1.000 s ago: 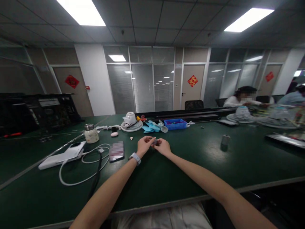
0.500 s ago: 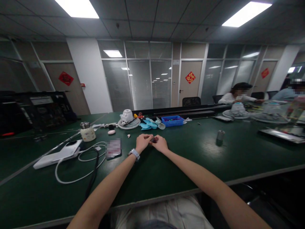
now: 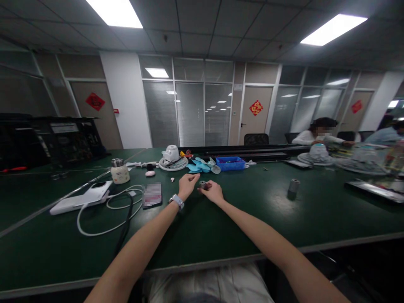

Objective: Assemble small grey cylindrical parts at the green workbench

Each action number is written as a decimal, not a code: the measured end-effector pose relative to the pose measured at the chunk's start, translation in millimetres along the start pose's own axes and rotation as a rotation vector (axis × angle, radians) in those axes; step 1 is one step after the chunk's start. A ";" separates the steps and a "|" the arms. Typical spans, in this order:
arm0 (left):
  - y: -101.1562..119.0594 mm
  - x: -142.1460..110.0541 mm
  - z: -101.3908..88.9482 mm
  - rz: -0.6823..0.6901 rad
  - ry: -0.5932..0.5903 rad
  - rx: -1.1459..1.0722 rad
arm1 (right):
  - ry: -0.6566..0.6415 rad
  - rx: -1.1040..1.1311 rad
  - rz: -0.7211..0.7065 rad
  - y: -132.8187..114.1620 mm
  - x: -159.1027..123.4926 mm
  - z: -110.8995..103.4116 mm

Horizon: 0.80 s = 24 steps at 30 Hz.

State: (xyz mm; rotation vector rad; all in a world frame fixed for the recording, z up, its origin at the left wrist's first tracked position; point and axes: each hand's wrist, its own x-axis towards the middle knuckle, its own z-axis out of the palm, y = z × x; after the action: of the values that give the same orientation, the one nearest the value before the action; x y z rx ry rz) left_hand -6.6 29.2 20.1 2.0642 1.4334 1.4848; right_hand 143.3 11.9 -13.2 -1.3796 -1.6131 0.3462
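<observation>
My right hand (image 3: 213, 192) grips a small grey metal cylinder (image 3: 202, 184) with a round hole or knob in its top, between thumb and fingers, just above the table. To its left, my left hand (image 3: 187, 186), with a watch on the wrist, is a little apart from the cylinder. Its thumb and fingertips are pressed together in a pinch; anything between them is too small to make out. A second, similar metal cylinder (image 3: 293, 185) stands upright on the green table (image 3: 252, 219) to the right.
Behind my hands lie blue fan blades (image 3: 200, 165), a white fan part (image 3: 172, 158) and a blue bin (image 3: 230, 163). On the left are a jar (image 3: 120, 172), a white device (image 3: 82, 198) with cables, and a blurred card (image 3: 152, 195). A co-worker (image 3: 320, 132) sits at far right.
My left hand has come away from the cylinder to the left and up, leaving its top in view in my right hand. The whole view has shifted slightly.
</observation>
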 end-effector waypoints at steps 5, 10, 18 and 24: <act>-23.1 -4.9 -14.4 -0.124 -0.096 0.071 | 0.178 -0.086 -0.002 27.5 25.3 -57.8; -30.2 -15.1 -9.1 -0.158 -0.312 0.130 | 0.339 -0.333 0.133 82.1 41.9 -125.7; -23.1 -19.2 -5.5 -0.094 -0.349 0.173 | 0.191 -0.389 0.208 111.9 41.2 -118.1; -23.4 -15.0 -7.1 -0.213 -0.211 0.115 | 0.392 -0.459 0.148 69.8 29.9 -118.3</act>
State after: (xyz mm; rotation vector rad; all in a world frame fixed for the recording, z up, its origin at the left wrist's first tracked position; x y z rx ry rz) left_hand -26.0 26.5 -0.9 1.9885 1.6260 1.0924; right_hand 281.7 19.3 10.3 -1.7867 -1.3092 -0.2194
